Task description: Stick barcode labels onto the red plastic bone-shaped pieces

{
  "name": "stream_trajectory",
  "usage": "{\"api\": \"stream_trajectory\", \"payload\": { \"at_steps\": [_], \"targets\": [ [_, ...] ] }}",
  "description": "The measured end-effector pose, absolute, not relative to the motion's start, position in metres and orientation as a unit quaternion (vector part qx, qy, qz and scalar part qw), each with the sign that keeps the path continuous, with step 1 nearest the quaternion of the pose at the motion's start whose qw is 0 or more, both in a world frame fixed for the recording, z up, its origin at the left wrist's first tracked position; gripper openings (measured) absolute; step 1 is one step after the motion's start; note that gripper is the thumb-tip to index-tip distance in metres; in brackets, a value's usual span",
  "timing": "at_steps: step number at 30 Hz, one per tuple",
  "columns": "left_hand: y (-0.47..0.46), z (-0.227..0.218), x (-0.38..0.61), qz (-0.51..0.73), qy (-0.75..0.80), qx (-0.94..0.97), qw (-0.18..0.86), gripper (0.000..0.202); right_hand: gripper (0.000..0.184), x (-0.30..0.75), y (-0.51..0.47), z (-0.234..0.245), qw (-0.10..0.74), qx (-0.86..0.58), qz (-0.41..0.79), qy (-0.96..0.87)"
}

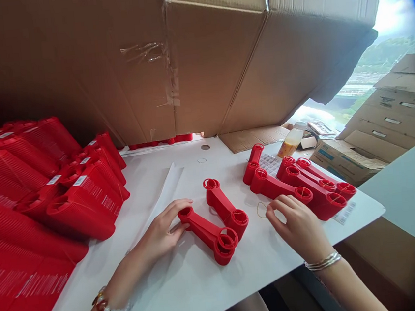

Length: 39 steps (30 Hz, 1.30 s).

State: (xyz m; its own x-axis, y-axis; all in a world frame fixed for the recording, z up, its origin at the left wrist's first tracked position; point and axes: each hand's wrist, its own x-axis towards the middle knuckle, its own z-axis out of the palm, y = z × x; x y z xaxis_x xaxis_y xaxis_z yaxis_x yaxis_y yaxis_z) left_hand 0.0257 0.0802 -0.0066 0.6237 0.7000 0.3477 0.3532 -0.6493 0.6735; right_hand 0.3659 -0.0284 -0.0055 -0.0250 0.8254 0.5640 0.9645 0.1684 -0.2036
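Note:
My left hand (165,227) rests its fingers around the near end of a red moulded plastic dumbbell-shaped piece (204,233). A second such piece (223,205) lies against it, angled the other way, and both have hollow round ends. My right hand (297,226) pinches a thin tan rubber band (261,210) at its fingertips. Just beyond that hand lies a group of several matching red pieces (300,187), and a further one (253,163) stands apart behind them.
A white work board (122,194) carries everything. Stacks of ribbed red plastic items with barcode labels (83,208) fill the left side. A cardboard flap (220,60) hangs overhead. A bottle of orange drink (291,141) and cardboard boxes (345,161) stand at the back right.

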Motion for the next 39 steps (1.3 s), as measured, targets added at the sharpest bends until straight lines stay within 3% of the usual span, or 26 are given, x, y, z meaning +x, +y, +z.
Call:
{"api": "stream_trajectory", "payload": {
  "at_steps": [3,5,6,9,16,20,24,30,36,39],
  "targets": [
    [0.082,-0.009,0.027,0.307,0.315,0.844,0.309,0.031,0.02,0.341,-0.034,0.013,0.375,-0.614,-0.111,-0.686],
    [0.083,-0.009,0.028,0.307,0.315,0.838,0.324,0.031,0.01,0.314,-0.039,0.024,0.419,-0.557,-0.063,-0.714],
    [0.082,-0.009,0.028,0.307,0.314,0.835,0.331,0.031,0.005,0.3,-0.041,0.028,0.42,-0.529,-0.031,-0.736],
    [0.081,-0.008,0.027,0.308,0.316,0.827,0.348,0.033,0.032,0.263,-0.044,0.028,0.38,-0.498,0.052,-0.777],
    [0.078,-0.016,0.031,0.314,0.344,0.779,0.42,0.038,0.016,0.243,-0.046,0.012,0.384,-0.504,0.078,-0.77],
    [0.076,-0.017,0.034,0.302,0.368,0.737,0.48,0.053,0.013,0.254,-0.043,0.015,0.359,-0.517,0.097,-0.771],
    [0.07,-0.014,0.033,0.281,0.389,0.718,0.505,0.052,0.016,0.273,-0.033,0.019,0.335,-0.504,0.132,-0.785],
    [0.062,-0.014,0.035,0.259,0.38,0.723,0.516,0.057,0.021,0.283,-0.021,0.041,0.221,-0.535,0.162,-0.799],
    [0.059,-0.021,0.04,0.252,0.358,0.718,0.541,0.049,0.027,0.283,0.0,0.066,0.25,-0.598,0.059,-0.759],
    [0.059,-0.024,0.04,0.254,0.356,0.715,0.546,0.047,0.037,0.291,0.025,0.067,0.125,-0.697,0.079,-0.701]
  ]
}}
